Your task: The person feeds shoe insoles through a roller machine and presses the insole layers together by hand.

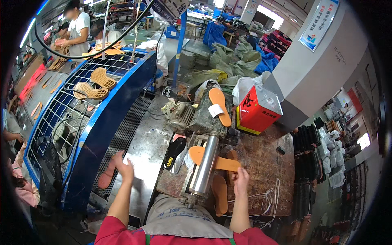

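Pinching flat orange insole (225, 163) beneath roller (206, 164) with right hand (241, 178); cannot tell finger grip of left hand (123, 166) by pink sole (106, 176), left.

roller (205, 165) v glossy smth metal, bench (263, 171) rough wood & apron (183, 228) matt cloth.
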Motion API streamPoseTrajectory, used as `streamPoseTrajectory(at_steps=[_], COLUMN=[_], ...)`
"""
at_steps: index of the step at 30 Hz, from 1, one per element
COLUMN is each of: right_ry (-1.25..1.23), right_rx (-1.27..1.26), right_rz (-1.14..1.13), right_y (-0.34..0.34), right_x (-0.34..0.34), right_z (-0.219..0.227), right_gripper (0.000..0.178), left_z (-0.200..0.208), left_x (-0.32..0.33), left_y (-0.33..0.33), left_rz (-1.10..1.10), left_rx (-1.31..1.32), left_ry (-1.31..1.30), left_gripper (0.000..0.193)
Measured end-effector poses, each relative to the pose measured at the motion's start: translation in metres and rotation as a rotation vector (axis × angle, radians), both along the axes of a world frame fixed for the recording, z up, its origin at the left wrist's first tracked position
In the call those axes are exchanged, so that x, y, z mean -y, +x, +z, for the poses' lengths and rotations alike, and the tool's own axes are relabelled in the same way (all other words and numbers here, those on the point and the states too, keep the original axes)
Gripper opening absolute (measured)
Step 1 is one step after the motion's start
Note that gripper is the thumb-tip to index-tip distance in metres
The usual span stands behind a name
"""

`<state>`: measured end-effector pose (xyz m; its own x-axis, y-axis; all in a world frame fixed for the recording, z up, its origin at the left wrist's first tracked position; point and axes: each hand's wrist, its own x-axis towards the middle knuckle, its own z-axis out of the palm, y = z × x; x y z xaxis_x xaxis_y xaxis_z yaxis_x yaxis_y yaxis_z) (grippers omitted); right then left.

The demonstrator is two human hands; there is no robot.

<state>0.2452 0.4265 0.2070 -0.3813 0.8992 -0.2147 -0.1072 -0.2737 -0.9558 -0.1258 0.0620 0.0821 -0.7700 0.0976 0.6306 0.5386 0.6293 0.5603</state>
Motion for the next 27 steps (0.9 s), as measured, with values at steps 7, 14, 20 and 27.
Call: streamPoseTrajectory(at_steps=[7, 14, 20, 27], right_ry=[-0.012, -0.117, -0.345, -0.467], right_rx=[0.188, 0.233, 0.230, 0.240], right_rz=[0.245, 0.176, 0.027, -0.050], right_y=[-0.006, 0.032, 0.060, 0.069], right_x=[0.006, -0.001, -0.001, 0.004], right_z=[-0.010, -0.033, -0.085, -0.114], right_gripper=[0.029, 0.030, 0.021, 0.016], left_z=[0.123, 0.108, 0.102, -0.008], left_x=[-0.121, -0.122, -0.101, -0.053], left_y=[0.041, -0.004, -0.023, -0.016], left_rz=[-0.814, -0.826, -0.815, -0.275], left_rx=[-0.330, -0.301, -0.365, 0.569], left_ry=[-0.338, -0.280, -0.324, 0.406], left_gripper=[0.041, 0.032, 0.033, 0.010])
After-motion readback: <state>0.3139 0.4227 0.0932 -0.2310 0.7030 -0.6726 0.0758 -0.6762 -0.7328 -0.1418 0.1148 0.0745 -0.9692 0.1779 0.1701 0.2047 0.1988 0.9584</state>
